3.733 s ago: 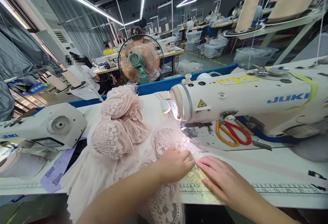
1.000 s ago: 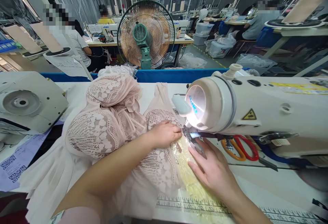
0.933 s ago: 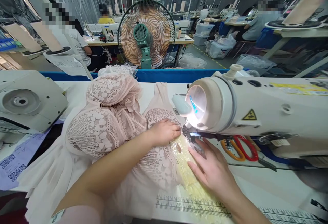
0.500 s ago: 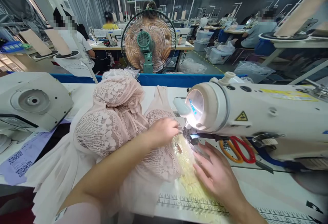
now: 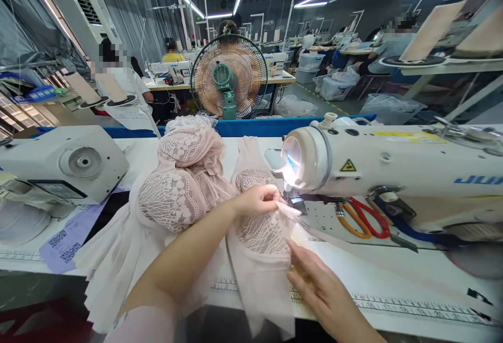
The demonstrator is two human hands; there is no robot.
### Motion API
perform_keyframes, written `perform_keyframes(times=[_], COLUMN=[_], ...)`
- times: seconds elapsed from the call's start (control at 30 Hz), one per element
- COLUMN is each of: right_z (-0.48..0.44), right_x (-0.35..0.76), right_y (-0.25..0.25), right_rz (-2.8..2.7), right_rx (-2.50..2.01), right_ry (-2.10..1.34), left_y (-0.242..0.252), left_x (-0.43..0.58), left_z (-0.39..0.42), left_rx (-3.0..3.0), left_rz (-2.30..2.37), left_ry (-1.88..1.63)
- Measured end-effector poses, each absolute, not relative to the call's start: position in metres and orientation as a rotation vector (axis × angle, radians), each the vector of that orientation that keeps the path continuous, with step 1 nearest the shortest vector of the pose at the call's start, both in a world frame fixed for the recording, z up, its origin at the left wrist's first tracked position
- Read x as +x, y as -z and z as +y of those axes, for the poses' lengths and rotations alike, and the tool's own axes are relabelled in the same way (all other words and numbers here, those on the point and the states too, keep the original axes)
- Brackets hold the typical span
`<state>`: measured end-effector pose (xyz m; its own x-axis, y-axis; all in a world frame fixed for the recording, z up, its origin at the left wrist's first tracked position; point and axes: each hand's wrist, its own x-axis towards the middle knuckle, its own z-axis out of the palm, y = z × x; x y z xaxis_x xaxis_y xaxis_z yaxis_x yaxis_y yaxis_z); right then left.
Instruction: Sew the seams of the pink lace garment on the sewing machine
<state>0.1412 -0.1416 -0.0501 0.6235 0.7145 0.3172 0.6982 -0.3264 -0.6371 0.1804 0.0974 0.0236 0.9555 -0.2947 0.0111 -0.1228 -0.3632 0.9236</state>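
Note:
A pale pink lace bra cup piece (image 5: 261, 235) lies beside the sewing machine's needle area, its sheer lower cloth hanging toward the table's front edge. My left hand (image 5: 261, 199) pinches the upper edge of this piece, where a narrow pink flap sticks out toward the presser foot. At its right edge, my right hand (image 5: 318, 280) touches the lace with fingers apart, and a bit of yellow shows beneath. The machine head (image 5: 308, 157) has its lamp lit just above my left fingertips. Left of my hands sits a heap of similar lace bra pieces (image 5: 173, 196).
Scissors (image 5: 356, 220) with orange and red handles lie under the machine arm. A measuring scale (image 5: 393, 303) runs along the front edge. At left are a second machine (image 5: 74, 162) and a printed lilac paper (image 5: 68, 241). A fan (image 5: 226, 78) stands behind; people work beyond.
The lace piece has turned and shifted toward my right hand, covering most of the yellow material. My right hand has moved lower, from near the presser foot to the lace's edge. The view has shifted slightly.

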Motion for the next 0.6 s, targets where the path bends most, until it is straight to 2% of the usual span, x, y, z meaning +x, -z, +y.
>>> perform_keyframes(times=[0.1,0.27,0.5,0.6], right_z=[-0.128,-0.13,-0.136,-0.137], right_x=[0.14,0.154,0.163,0.164], right_y=[0.043,0.032,0.033,0.04], right_rz=[-0.885,-0.675,-0.688,-0.706], right_rx=[-2.022,-2.132,-2.273,-2.242], right_ry=[-0.201,-0.279,-0.382,-0.347], left_y=[-0.016,-0.004,-0.007,-0.005], left_x=[0.183,0.178,0.16,0.155], left_z=[0.092,0.077,0.054,0.052], left_rx=[2.117,2.495,3.021,3.042], left_rz=[-0.132,0.036,0.016,-0.019], left_ry=[0.126,0.061,0.349,0.365])
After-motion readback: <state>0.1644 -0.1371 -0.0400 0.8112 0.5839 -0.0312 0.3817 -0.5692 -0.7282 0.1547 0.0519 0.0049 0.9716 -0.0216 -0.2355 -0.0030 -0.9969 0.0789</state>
